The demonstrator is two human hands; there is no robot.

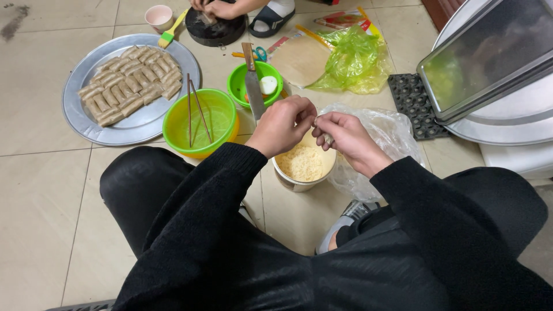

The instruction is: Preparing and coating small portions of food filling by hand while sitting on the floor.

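Crumpled yellow-green plastic bag (352, 62) on floor, upper centre | left hand (281, 125), right hand (346, 137) pinching small pale roll (327, 137) over round cream crumb-filled tub (303, 166)

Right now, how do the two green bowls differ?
The near bowl is larger and has chopsticks resting across it; the far bowl is smaller, with a knife laid over its rim and a pale round piece inside. The near one sits beside the tray; the far one lies beyond the left hand. Both are bright green and round.
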